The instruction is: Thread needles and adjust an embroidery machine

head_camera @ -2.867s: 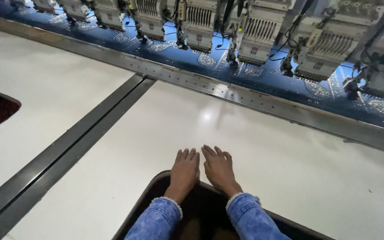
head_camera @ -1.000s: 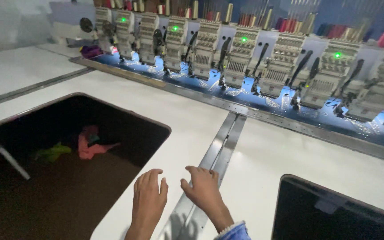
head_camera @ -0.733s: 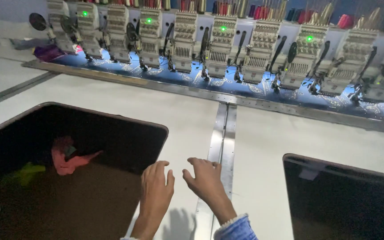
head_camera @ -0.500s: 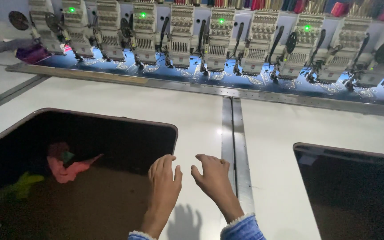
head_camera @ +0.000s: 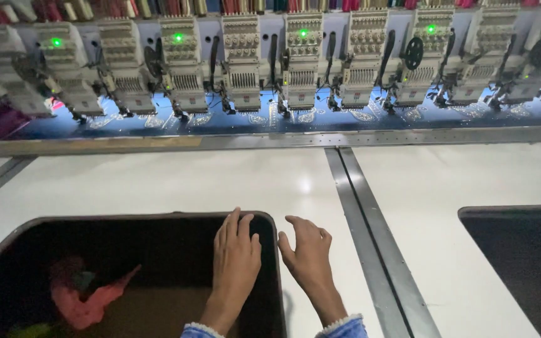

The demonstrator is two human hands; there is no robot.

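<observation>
Machine heads (head_camera: pixel 302 62) run across 12 o'clock over blue cloth (head_camera: pixel 220 122), stretched flat beneath the needles. White table (head_camera: pixel 158 181) spans the middle; a metal seam (head_camera: pixel 361 213) runs toward 5 o'clock. Dark cutout (head_camera: pixel 126 263) at 7 o'clock holds a pink scrap (head_camera: pixel 89 303). Left hand (head_camera: pixel 236 263) lies flat over the cutout's right rim, fingers together, holding nothing. Right hand (head_camera: pixel 308 256) is open, raised just above the table, empty. Since 0.5 s ago: view shifted right; hands similar.
</observation>
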